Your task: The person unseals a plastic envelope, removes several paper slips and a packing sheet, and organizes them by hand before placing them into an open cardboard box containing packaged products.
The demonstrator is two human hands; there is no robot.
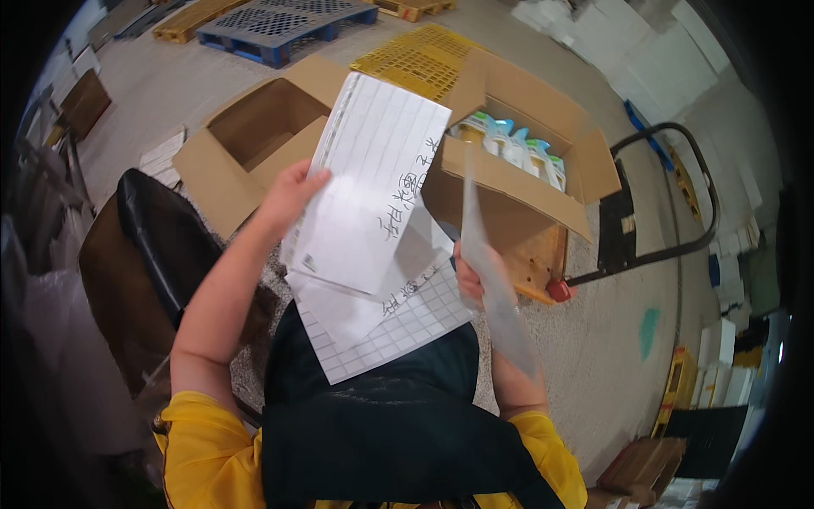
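Lined white paper sheets (365, 182) with handwriting are pinched along their left edge by my left hand (292, 199), thumb on top. My right hand (475, 273) is closed on another thin sheet (502, 318), turned nearly edge-on to me and slightly blurred. Below and between the hands, a grid-ruled paper (343, 365) with more white sheet over it rests on my dark-clad lap. How many sheets my left hand holds, I cannot tell.
Ahead on the left stands an open cardboard box (242, 140). On the right, another open box (509, 208) holds several colourful packages (513, 146). Beside it is a cart handle (710, 212). Farther off lie a yellow pallet (415, 59) and a blue pallet (284, 30). A black chair-like thing (165, 237) is at my left.
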